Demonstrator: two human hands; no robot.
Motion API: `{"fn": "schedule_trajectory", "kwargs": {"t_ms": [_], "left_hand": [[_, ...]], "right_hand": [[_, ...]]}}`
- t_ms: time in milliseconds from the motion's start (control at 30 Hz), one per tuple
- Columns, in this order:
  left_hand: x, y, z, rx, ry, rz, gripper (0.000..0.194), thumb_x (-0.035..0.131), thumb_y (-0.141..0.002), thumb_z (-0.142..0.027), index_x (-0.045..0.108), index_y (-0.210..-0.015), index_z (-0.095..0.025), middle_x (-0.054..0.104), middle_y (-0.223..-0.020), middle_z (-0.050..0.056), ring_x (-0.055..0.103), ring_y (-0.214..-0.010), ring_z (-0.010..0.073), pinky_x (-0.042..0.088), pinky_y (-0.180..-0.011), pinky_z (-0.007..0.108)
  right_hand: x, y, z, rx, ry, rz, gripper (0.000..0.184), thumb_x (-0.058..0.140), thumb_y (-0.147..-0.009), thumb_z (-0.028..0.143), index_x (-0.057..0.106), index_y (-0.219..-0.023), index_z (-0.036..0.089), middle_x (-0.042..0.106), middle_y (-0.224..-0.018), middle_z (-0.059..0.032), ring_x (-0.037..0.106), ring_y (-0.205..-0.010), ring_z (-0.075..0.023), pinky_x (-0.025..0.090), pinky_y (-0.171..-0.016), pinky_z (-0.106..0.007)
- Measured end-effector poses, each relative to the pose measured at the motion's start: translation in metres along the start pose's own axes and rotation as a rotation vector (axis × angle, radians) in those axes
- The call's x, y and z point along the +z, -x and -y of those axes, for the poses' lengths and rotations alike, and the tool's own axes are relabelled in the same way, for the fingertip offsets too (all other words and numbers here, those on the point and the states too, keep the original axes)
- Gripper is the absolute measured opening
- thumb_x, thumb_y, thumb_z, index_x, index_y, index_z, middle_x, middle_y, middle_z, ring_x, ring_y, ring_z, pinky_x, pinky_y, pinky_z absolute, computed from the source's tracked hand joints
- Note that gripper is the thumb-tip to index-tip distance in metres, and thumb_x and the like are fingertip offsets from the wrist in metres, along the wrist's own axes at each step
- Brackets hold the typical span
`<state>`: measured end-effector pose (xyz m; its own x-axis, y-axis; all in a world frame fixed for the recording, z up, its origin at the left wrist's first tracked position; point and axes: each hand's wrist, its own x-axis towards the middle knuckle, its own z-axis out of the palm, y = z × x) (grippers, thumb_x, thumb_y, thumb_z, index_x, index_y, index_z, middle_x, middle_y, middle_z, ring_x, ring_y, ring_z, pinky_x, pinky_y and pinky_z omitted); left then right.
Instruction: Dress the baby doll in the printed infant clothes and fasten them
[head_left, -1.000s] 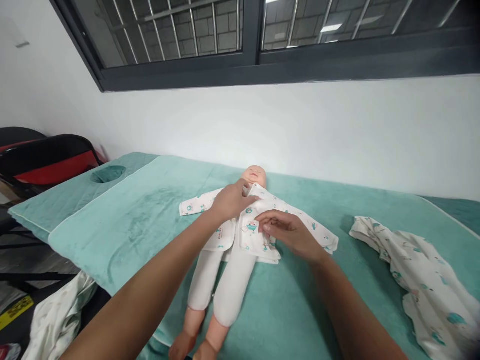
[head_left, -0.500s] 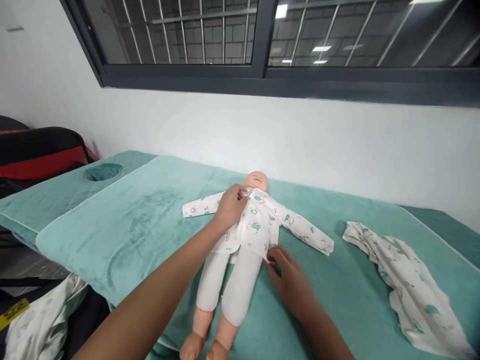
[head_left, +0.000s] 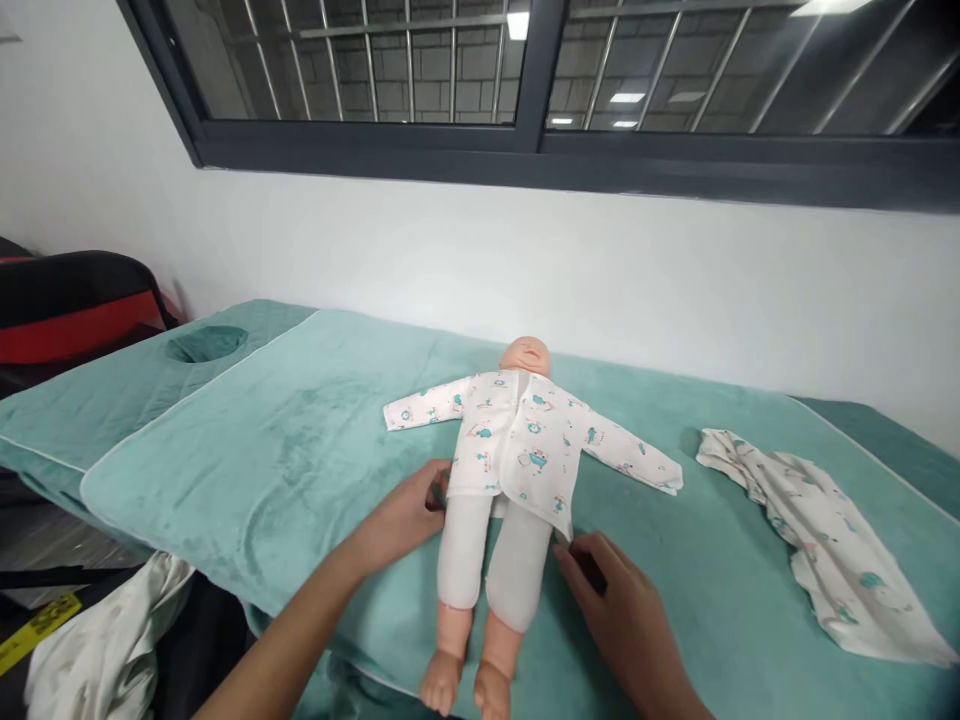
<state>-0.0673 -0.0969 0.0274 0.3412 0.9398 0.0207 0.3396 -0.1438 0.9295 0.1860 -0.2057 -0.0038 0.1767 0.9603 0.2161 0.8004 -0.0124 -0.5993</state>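
Observation:
A baby doll point(head_left: 525, 354) lies on its back, wearing a white baby jacket point(head_left: 484, 430) printed with small green figures. Both sleeves are spread out sideways, and the front panels meet near the middle. White cloth covers the doll's upper legs; its lower legs and feet are bare. My left hand point(head_left: 405, 515) is closed, fingers curled at the jacket's lower left edge, with the fingertips partly hidden. On the other side, my right hand point(head_left: 619, 605) pinches the lower right corner of the jacket and pulls it down to a point.
A green plush cover point(head_left: 300, 440) with a round hole point(head_left: 206, 344) at its left end lies over the bed. Matching printed cloth point(head_left: 832, 545) rests at the right. Crumpled white fabric point(head_left: 105, 640) and a red-and-black object point(head_left: 79, 310) are at the left. Behind are the wall and window.
My left hand has left the doll's chest and moved down to the jacket's left hem. My right hand keeps the right corner, now drawn slightly outward. The view has shifted a little.

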Motion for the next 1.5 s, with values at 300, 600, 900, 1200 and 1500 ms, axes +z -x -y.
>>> {"fn": "schedule_trajectory", "kwargs": {"t_ms": [300,600,900,1200,1500], "left_hand": [[0.026,-0.003,0.019,-0.005,-0.173,-0.242,0.007,0.048,-0.079,-0.022,0.054,-0.080,-0.021,0.058,-0.074,-0.002,0.052,-0.070,0.0152,0.040,-0.067,0.025],[0.025,0.010,0.022,-0.041,-0.043,-0.415,0.004,0.049,-0.078,-0.022,0.051,-0.075,-0.021,0.053,-0.068,-0.003,0.048,-0.065,0.0144,0.038,-0.061,0.024],[0.025,0.011,0.026,-0.020,0.006,-0.443,0.003,0.049,-0.074,-0.022,0.051,-0.072,-0.021,0.051,-0.066,-0.003,0.047,-0.064,0.0148,0.038,-0.060,0.024],[0.026,0.011,0.025,-0.036,-0.224,-0.379,0.011,0.048,-0.081,-0.027,0.058,-0.081,-0.022,0.063,-0.078,0.000,0.057,-0.073,0.0184,0.043,-0.066,0.028],[0.045,-0.001,0.013,0.149,-0.043,-0.325,0.033,0.045,-0.093,-0.040,0.056,-0.119,-0.023,0.058,-0.129,0.007,0.053,-0.120,0.0224,0.040,-0.102,0.036]], "right_hand": [[-0.005,0.015,-0.009,0.114,-0.091,-0.156,0.028,0.055,-0.088,0.043,0.056,-0.106,0.021,0.063,-0.093,-0.0064,0.061,-0.076,-0.0204,0.050,-0.069,-0.033],[0.005,0.000,-0.001,0.098,-0.065,-0.154,0.012,0.048,-0.090,0.028,0.057,-0.095,0.022,0.062,-0.089,-0.0052,0.059,-0.076,-0.0210,0.047,-0.068,-0.033],[0.002,0.003,-0.009,0.179,-0.071,-0.297,0.014,0.048,-0.089,0.033,0.057,-0.091,0.022,0.062,-0.087,-0.0062,0.057,-0.071,-0.0213,0.046,-0.064,-0.033],[-0.043,0.014,-0.071,0.034,0.106,-0.361,0.028,0.047,-0.091,0.035,0.057,-0.113,0.021,0.057,-0.121,-0.0132,0.056,-0.109,-0.0268,0.047,-0.094,-0.044],[-0.140,0.031,-0.218,0.297,0.630,-0.503,0.049,0.044,-0.084,0.051,0.062,-0.113,0.016,0.061,-0.118,-0.0178,0.053,-0.114,-0.0379,0.041,-0.097,-0.053]]}}
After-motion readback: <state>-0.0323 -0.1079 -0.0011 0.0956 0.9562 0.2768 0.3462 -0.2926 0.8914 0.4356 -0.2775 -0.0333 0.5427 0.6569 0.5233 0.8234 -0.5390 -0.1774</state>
